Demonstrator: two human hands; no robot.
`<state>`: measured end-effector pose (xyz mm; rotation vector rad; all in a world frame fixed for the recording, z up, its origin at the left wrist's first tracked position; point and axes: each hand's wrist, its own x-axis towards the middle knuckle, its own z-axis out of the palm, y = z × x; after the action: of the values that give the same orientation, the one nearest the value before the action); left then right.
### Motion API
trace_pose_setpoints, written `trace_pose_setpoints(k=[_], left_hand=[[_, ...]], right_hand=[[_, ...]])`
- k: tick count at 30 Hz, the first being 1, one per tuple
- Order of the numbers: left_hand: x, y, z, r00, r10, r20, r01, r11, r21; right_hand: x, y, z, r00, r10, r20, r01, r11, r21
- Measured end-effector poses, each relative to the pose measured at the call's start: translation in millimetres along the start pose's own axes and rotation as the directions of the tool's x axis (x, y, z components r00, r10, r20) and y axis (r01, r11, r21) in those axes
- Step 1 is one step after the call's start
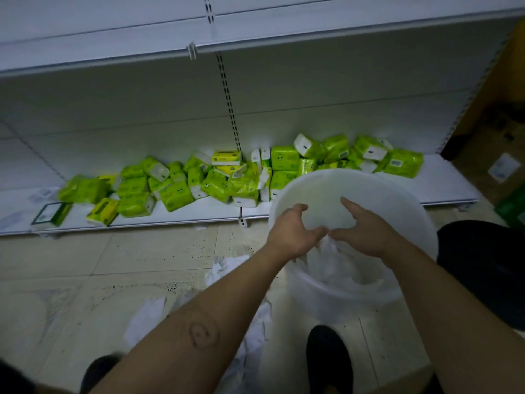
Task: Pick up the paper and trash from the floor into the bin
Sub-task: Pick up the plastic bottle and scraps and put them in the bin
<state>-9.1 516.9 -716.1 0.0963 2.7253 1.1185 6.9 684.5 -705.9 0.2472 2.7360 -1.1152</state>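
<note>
A white translucent bin stands on the tiled floor at centre right. White crumpled paper lies inside it. My left hand and my right hand are both over the bin's mouth, fingertips together, pinching the top of that paper. More white paper lies on the floor left of the bin, and further pieces lie under my left forearm.
A white store shelf runs along the floor behind, loaded with several green tissue packs. My black shoes stand close to the bin. A dark object sits to the bin's right, cardboard boxes beyond it.
</note>
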Motion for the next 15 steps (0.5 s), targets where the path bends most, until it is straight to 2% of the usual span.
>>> trace_pose_setpoints(k=[4, 9, 12, 15], left_hand=[[-13.9, -22.6, -40.2, 0.999, 0.018, -0.051, -0.015, 0.998, 0.057], [-48.7, -62.5, -94.1, 0.996, 0.020, -0.086, -0.006, 0.987, 0.163], [-74.1, -92.4, -115.3, 0.995, -0.025, -0.096, 0.041, 0.985, 0.166], [-98.9, -126.7, -130.2, 0.989, -0.112, -0.098, 0.126, 0.980, 0.154]], right_hand=[[-10.9, -19.2, 12.0, 0.995, -0.052, 0.083, 0.058, 0.996, -0.071], [-35.0, -59.1, 39.2, 0.990, -0.095, 0.099, 0.103, 0.992, -0.077], [-51.3, -86.1, 72.8, 0.981, -0.159, 0.111, 0.168, 0.982, -0.083], [-66.6, -103.0, 114.2, 0.960, -0.194, 0.203, 0.227, 0.962, -0.153]])
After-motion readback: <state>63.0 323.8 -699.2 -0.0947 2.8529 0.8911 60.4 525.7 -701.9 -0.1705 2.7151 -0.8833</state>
